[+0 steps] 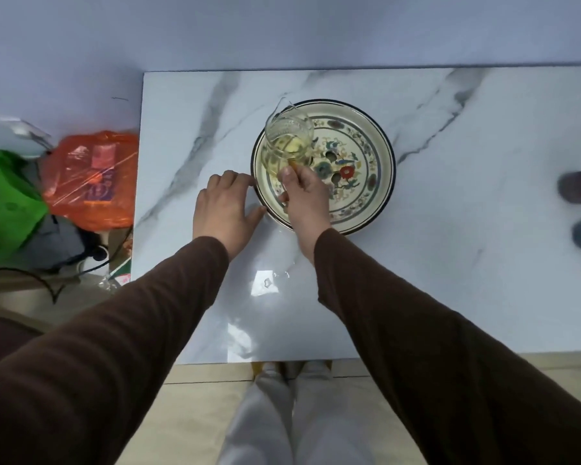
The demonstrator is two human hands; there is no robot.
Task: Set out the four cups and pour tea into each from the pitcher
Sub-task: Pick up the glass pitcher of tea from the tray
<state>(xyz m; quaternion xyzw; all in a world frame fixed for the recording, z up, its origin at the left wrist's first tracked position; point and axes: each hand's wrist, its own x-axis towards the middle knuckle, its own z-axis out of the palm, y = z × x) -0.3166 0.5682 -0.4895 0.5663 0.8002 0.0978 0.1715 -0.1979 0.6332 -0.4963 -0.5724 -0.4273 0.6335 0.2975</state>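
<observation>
— Brown-sleeved arms reach in; left hand (225, 209)?
— Open, flat on the white marble counter (450, 263), beside the floral ceramic tray (376, 209).
— Right hand (304, 196)?
— Gripping the clear glass pitcher (287, 142) of yellow tea above the tray. Two dark cups (579, 193) sit far right.

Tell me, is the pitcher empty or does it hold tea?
It holds tea: yellow liquid shows through the glass pitcher, filling only the lower part.

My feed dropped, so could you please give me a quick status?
Right hand gripping pitcher over plate. Left hand open at plate rim. Two cups far right, unfilled.
</observation>
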